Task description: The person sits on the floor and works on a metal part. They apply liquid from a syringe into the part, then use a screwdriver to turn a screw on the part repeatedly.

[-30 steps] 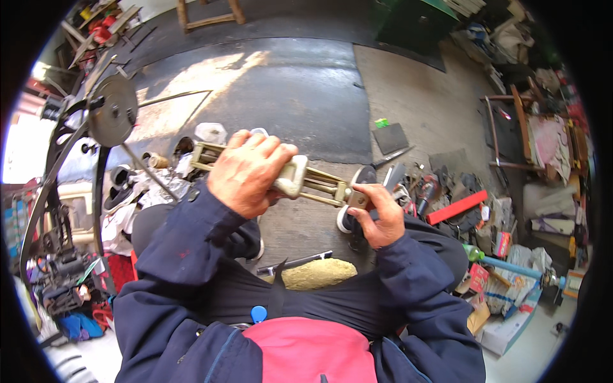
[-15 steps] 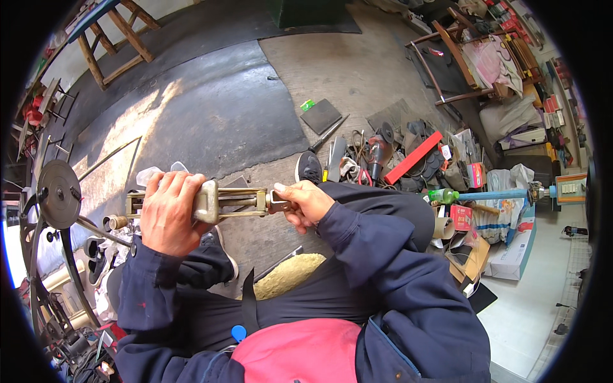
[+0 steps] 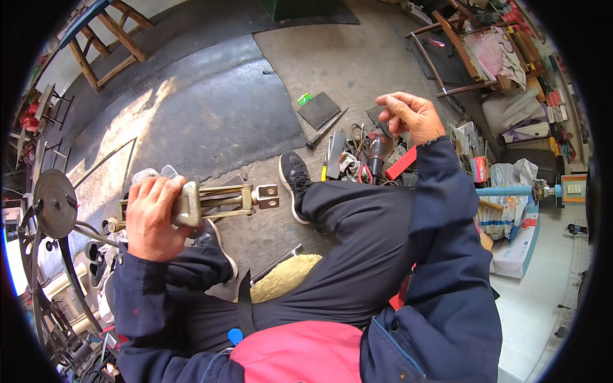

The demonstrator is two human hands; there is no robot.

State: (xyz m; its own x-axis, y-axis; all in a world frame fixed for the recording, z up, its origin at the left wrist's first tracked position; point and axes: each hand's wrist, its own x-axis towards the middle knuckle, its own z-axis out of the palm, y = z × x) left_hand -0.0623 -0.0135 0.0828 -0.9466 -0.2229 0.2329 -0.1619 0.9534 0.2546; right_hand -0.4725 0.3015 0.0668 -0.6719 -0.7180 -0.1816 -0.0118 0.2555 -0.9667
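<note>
My left hand point(image 3: 155, 216) is closed round a brass-coloured metal mechanism point(image 3: 223, 199) with long parallel bars and a block-like body. Its forked end point(image 3: 266, 196) has holes through it and points right, with nothing touching it. My right hand point(image 3: 412, 116) is raised well off to the right, above a heap of tools. Its fingers are curled with the tips close together, and whatever they hold, if anything, I cannot make out. Under that hand are a dark red rounded tool point(image 3: 381, 147) and a red bar point(image 3: 401, 164), partly covered by my sleeve.
A black-handled pointed tool point(image 3: 326, 129) lies on the floor beside a dark square plate point(image 3: 319, 111). At the left stands a machine with a round wheel point(image 3: 55, 198). A yellowish pad point(image 3: 285, 277) lies between my legs. A wooden-legged stool point(image 3: 112, 38) stands far left.
My right hand has let go of the forked end and moved up and right over the tools. The left hand keeps hold of the mechanism, shifted slightly left. My right foot has moved left.
</note>
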